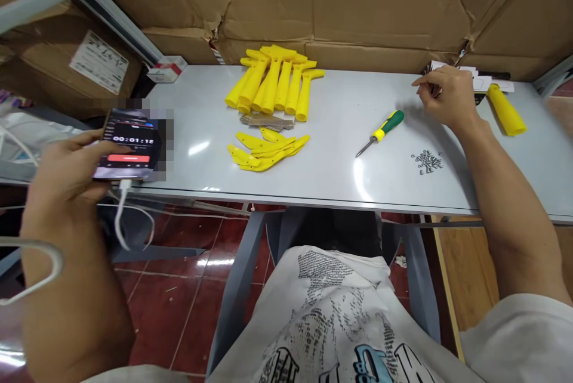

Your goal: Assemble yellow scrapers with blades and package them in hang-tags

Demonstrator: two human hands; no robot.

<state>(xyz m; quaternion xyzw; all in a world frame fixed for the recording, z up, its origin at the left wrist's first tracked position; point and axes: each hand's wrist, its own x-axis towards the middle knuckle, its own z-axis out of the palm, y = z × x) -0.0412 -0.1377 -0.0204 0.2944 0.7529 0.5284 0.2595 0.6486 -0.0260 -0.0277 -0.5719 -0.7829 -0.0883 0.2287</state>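
Observation:
My left hand [74, 162] is wrapped around a phone [128, 147] with a running timer on its screen and a white cable [122, 216] plugged into its lower edge. My right hand [447, 93] is raised over the back right of the table, fingers loosely bent and apart, with no held thing visible. Behind it, partly hidden, lie white and black cards or packets [481, 83]. A yellow plastic handle [505, 110] lies to its right. Nearer me are a green and yellow screwdriver [380, 132] and a small pile of screws [428, 161].
Several yellow T-shaped handles [268, 82] are heaped at the back, with flat metal blades [267, 121] before them. Curved yellow pieces [266, 150] lie nearer the front edge. A small white-and-red box [167, 68] sits at the back left of the white table [313, 174]. Cardboard [349, 7] stands behind.

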